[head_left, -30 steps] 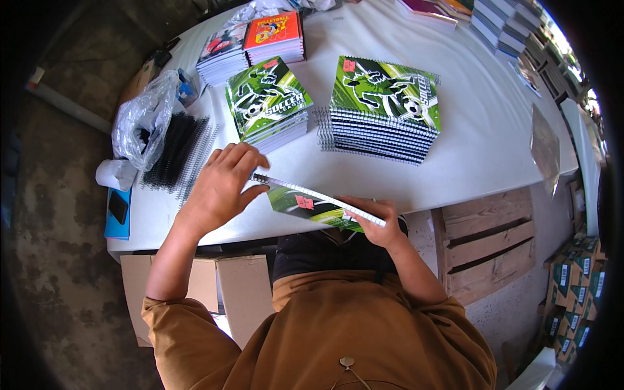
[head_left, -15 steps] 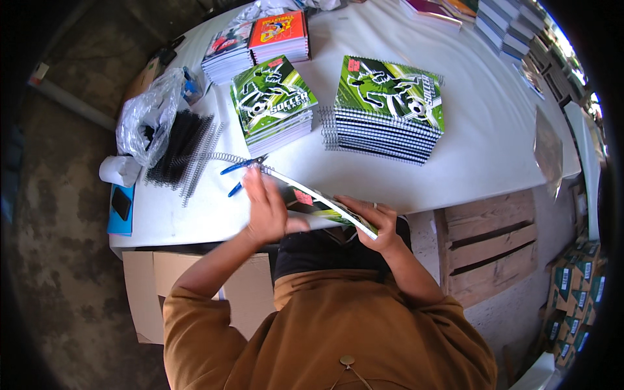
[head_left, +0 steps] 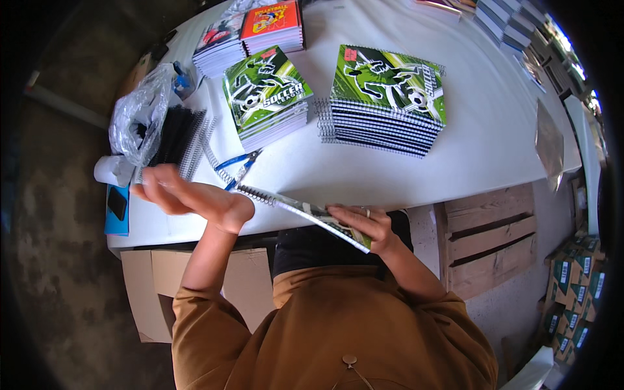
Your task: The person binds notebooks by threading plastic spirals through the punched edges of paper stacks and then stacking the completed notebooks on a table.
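Note:
My right hand (head_left: 365,225) grips a green-covered notebook (head_left: 323,220) by its near right end, tilted with the white page edge up, over the table's front edge. A metal spiral coil (head_left: 257,194) runs into the notebook's far left end, and its loose length trails away to the left. My left hand (head_left: 195,198), slightly blurred, is raised left of the notebook with its fingers stretched out and nothing visible in it. Blue-handled pliers (head_left: 242,166) lie on the table beside the coil. Close beyond my left fingers lies a bundle of black and metal coils (head_left: 179,140).
Two stacks of green notebooks, one unbound-looking (head_left: 268,91) and one coil-bound (head_left: 389,97), stand on the white table (head_left: 481,149). Orange-covered notebooks (head_left: 273,26) are behind. At the left are a plastic bag (head_left: 140,120), a paper roll (head_left: 112,170) and a phone (head_left: 117,203). A wooden pallet (head_left: 491,237) stands below.
My left hand has swung left, away from the notebook's coil end. The notebook's coil end has dipped nearer, and more coil shows there. My right hand keeps its grip.

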`<state>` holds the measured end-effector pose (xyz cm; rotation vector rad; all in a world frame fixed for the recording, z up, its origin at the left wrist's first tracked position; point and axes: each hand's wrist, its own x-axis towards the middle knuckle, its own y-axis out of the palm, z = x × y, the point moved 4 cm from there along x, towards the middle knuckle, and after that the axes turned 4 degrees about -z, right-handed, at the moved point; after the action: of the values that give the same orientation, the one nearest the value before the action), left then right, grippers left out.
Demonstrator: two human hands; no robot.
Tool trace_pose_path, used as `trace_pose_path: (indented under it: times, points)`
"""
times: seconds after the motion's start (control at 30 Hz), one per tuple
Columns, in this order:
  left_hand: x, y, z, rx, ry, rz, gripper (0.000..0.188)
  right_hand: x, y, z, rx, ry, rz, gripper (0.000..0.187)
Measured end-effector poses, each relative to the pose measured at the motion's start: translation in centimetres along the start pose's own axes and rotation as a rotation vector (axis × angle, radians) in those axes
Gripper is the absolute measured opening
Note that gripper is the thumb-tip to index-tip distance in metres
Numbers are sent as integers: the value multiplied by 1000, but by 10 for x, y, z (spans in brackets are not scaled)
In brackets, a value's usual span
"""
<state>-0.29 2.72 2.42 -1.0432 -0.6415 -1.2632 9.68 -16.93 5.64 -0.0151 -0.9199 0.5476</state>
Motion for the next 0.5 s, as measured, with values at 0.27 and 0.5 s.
trace_pose_path:
  times: [0.27,0.5]
  points:
    - [-29,1,7,137,-102,60,115,-4,1,10,-43,32,12,27]
    - [14,9,14,-334,-96,4,108,2,-3,6,-101,59,-52,28]
